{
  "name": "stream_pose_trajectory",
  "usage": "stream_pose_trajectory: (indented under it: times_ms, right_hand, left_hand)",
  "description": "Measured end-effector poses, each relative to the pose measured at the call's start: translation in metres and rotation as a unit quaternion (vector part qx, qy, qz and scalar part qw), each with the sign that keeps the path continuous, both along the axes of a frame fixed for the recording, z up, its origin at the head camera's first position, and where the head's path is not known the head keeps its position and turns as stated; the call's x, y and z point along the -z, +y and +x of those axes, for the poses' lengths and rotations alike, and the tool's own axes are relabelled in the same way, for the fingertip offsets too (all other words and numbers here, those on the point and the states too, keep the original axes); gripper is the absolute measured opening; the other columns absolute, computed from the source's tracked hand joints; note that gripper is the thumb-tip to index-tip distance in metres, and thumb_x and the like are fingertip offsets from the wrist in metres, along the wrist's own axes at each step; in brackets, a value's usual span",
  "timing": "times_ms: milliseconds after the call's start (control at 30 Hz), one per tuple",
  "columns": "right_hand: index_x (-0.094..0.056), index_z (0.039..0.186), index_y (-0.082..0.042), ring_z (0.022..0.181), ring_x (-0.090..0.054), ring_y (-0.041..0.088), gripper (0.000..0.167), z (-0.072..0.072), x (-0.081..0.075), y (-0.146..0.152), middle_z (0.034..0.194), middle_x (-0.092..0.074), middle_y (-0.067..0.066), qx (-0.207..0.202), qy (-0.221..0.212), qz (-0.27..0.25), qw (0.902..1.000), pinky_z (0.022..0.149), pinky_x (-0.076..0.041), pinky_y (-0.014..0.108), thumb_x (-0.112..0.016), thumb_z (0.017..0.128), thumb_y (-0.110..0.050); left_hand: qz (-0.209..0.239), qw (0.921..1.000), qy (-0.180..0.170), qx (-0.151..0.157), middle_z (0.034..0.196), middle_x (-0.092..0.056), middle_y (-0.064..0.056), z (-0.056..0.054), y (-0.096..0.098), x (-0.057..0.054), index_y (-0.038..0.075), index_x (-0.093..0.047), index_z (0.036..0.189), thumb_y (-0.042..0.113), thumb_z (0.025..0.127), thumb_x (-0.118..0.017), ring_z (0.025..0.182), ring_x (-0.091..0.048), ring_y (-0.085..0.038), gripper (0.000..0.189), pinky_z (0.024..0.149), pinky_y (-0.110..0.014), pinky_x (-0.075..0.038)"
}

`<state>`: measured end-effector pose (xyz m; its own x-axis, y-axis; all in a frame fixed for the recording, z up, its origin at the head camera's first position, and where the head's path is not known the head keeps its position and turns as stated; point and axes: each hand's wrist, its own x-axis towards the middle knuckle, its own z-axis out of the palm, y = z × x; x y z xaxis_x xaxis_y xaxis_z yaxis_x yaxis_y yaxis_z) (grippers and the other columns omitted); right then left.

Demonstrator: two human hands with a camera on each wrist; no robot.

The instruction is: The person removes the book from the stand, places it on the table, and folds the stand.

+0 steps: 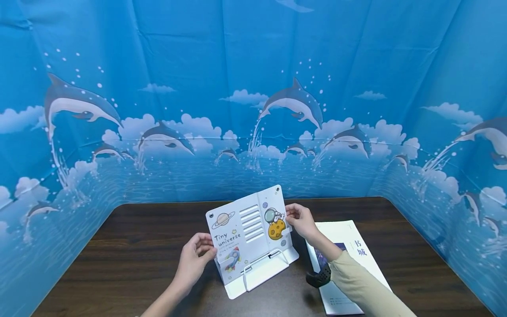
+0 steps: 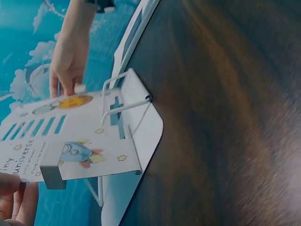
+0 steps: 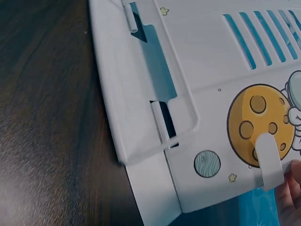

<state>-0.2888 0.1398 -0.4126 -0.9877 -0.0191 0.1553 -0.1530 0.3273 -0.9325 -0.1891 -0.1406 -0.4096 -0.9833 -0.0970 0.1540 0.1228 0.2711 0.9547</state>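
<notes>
A white book stand (image 1: 253, 253) printed with a planet, a rocket, an astronaut and "Tiny universe" stands on the table, its panel tilted back on a flat base. My left hand (image 1: 195, 257) pinches the panel's left edge, thumb in front; the left wrist view has those fingers (image 2: 23, 202) beside a grey-white side clip (image 2: 53, 169). On the opposite edge, my right hand (image 1: 303, 222) grips the panel near the yellow moon. Only part of that hand (image 3: 291, 193) shows in the right wrist view, next to another clip (image 3: 270, 160). A white wire holder (image 2: 124, 107) juts out over the base.
A book (image 1: 356, 235) with a pale cover and a dark picture lies to the right, partly under my right forearm. A black device (image 1: 318, 277) is strapped at my right wrist. Behind the dark wooden table (image 1: 130, 246) hangs a blue dolphin curtain (image 1: 222, 88).
</notes>
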Motion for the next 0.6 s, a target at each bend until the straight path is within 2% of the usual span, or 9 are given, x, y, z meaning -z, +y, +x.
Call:
stream_pose_trajectory:
  times_ms: [267, 533, 600]
  right_hand:
    - [-0.062, 0.104, 0.002, 0.082, -0.052, 0.019, 0.022, -0.005, -0.001, -0.007, 0.091, -0.058, 0.011, 0.046, -0.023, -0.013, 0.9986, 0.071, -0.049, 0.03, -0.055, 0.083, 0.007]
    - [-0.062, 0.106, 0.002, 0.085, -0.053, 0.021, 0.024, -0.006, -0.003, -0.011, 0.094, -0.058, 0.012, 0.05, -0.03, -0.02, 0.9981, 0.074, -0.049, 0.03, -0.054, 0.084, 0.008]
    - [-0.063, 0.105, 0.002, 0.084, -0.053, 0.021, 0.024, -0.006, -0.003, -0.011, 0.093, -0.059, 0.012, 0.052, -0.025, -0.02, 0.9981, 0.073, -0.049, 0.029, -0.054, 0.083, 0.008]
  left_hand:
    - [0.036, 0.9992, 0.018, 0.0, 0.093, -0.058, -0.016, 0.008, 0.011, 0.004, -0.007, -0.051, 0.103, -0.013, 0.078, -0.059, 0.078, -0.06, -0.018, 0.027, 0.065, -0.022, -0.052]
    - [0.051, 0.9986, 0.005, -0.008, 0.093, -0.058, -0.015, 0.014, 0.017, 0.004, -0.006, -0.051, 0.102, -0.011, 0.077, -0.061, 0.076, -0.059, -0.012, 0.028, 0.065, -0.022, -0.052]
    - [0.054, 0.9985, 0.007, -0.002, 0.094, -0.058, -0.015, 0.015, 0.017, 0.005, -0.007, -0.05, 0.103, -0.011, 0.077, -0.061, 0.077, -0.058, -0.012, 0.028, 0.066, -0.022, -0.052]
